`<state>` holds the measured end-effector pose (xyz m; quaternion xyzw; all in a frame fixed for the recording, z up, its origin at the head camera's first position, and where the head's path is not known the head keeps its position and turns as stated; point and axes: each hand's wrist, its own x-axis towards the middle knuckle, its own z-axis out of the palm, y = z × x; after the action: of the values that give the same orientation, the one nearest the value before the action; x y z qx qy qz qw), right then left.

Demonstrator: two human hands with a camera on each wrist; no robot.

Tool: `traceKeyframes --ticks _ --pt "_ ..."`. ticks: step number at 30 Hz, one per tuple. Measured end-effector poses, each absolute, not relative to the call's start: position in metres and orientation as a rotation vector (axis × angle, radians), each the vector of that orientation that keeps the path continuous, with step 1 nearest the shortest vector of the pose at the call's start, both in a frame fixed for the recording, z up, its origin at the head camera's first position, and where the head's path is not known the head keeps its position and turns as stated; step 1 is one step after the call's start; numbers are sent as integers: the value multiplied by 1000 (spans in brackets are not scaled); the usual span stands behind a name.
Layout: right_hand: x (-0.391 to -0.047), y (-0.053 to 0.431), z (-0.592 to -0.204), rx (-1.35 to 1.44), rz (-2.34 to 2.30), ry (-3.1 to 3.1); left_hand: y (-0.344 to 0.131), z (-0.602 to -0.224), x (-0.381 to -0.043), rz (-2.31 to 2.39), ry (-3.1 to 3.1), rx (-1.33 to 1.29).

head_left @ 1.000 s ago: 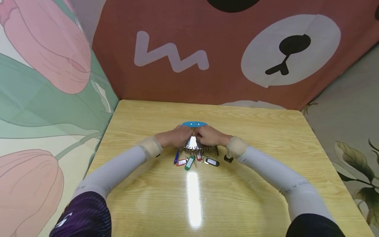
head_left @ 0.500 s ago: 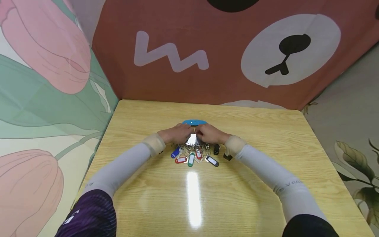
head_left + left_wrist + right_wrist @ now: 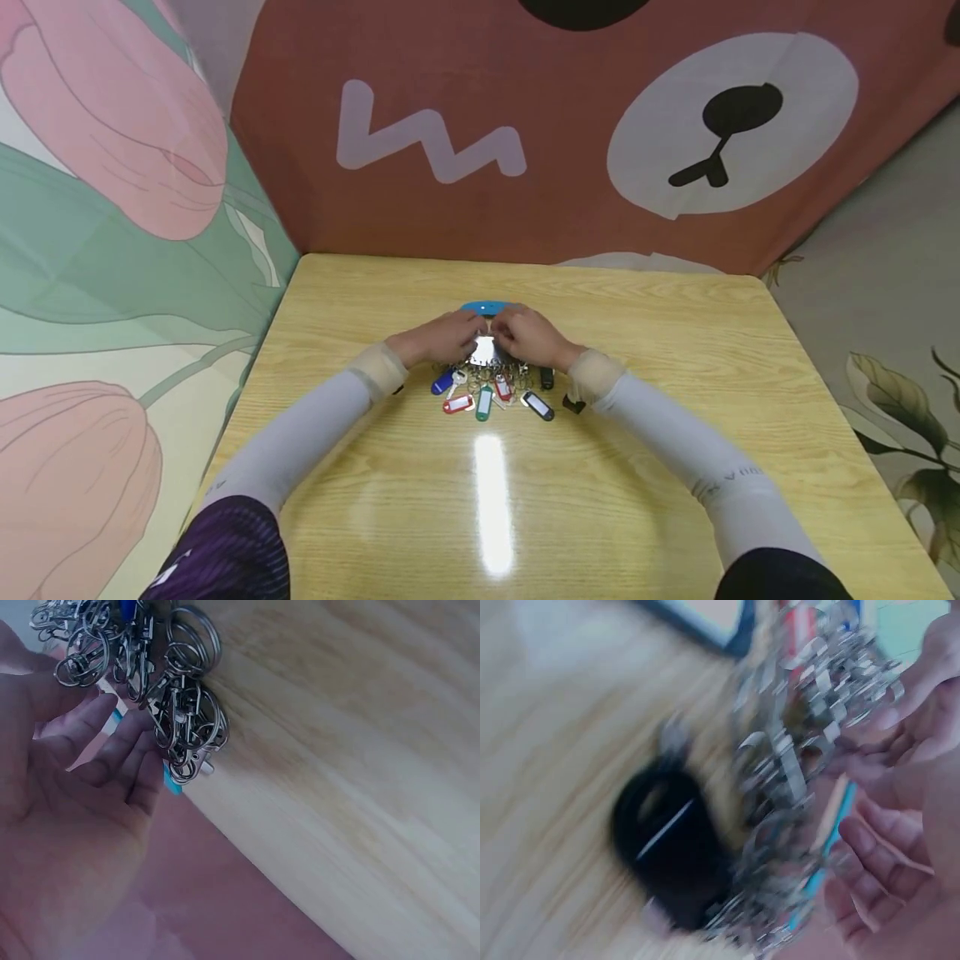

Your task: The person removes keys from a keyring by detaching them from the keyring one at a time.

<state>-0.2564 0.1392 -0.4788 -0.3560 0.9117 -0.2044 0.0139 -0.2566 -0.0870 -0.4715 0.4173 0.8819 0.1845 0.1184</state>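
Note:
In the middle of the head view, both hands hold a key holder with a blue edge and a shiny front panel. Metal clips and split rings hang along it. My left hand is at its left side, bent fingers against it. On the other side sits my right hand, its fingers curled at the turquoise edge. Below hang or lie a blue tag, a red tag, a green tag, another red tag, and a black tag.
A silver key lies beside the blue tag. Near my right wrist is a black fob. The wooden table meets a red printed backdrop at its far edge.
The tags have spread out and drawn slightly back, and the blue edge has tilted. Both hands have shifted a little along the holder; less of its blue right end shows.

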Motion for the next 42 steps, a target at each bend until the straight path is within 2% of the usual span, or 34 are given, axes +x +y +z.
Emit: traceKeyframes --ticks 9,16,28,42 --pt "-211 105 -453 -1004 -814 2940 -108 -468 -251 763 2654 1169" --pt "-185 77 -463 -874 -706 2847 -120 -464 -236 818 2705 1079" --pt "-176 44 -481 -732 -201 3098 -128 -460 -218 820 2714 918" --pt "-177 37 -483 -626 -224 3157 -129 -471 -212 912 2630 863"
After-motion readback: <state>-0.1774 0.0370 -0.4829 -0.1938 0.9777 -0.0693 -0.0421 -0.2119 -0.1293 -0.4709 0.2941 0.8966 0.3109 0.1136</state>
